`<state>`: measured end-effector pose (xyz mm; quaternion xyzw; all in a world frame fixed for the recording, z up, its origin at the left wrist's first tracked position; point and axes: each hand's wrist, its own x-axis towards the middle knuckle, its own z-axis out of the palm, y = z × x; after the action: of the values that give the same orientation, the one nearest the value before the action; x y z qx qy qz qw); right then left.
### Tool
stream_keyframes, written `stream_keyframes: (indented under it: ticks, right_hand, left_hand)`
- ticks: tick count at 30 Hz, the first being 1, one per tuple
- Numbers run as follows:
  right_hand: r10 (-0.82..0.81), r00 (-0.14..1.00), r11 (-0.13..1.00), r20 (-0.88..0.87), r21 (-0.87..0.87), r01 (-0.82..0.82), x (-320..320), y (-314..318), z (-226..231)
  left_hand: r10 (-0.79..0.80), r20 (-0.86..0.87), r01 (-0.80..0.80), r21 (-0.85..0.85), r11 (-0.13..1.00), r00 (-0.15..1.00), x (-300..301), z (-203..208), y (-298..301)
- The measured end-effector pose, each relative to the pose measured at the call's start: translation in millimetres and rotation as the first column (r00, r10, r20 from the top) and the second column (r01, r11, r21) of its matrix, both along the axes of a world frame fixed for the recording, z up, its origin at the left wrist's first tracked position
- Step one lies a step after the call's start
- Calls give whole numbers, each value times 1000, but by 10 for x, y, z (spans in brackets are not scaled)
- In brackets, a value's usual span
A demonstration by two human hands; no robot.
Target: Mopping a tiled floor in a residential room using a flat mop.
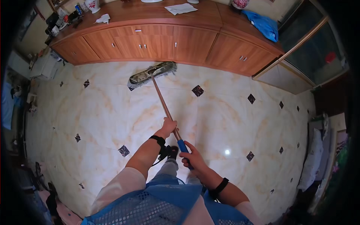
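Both my hands grip a flat mop with a long copper-coloured pole. Wrapped round the bare pole, my left hand sits a little above the blue handle. My right hand is closed on that blue grip nearer my body. Far ahead, the wide mop head with grey fringe rests slantwise on the tiles, its right end close to the base of the wooden cabinet.
Pale marbled floor tiles with dark diamond insets spread around me. A blue plastic bag and papers lie on the cabinet top. Glass-panelled doors stand at far right; a pillow is at the right edge. White drawers stand left.
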<state>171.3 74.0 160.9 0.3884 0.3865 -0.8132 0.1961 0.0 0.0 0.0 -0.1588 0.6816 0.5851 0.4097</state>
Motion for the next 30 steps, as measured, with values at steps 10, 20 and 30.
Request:
stream_keyframes:
  ticks: [10, 20, 30]
  right_hand:
    - [-198, 980, 976, -38, -95, 193, 296, 507, 190]
    - [-363, 932, 929, -8, -83, 361, 1157, 762, 224]
    - [-469, 882, 882, 39, -28, 470, 2253, 399, 253]
  left_hand:
    - [-89, 52, 80, 150, 985, 995, 74, 120, 448]
    - [-147, 22, 145, 89, 985, 989, 883, 72, 1083]
    - [-445, 31, 435, 157, 887, 895, 1934, 32, 1064]
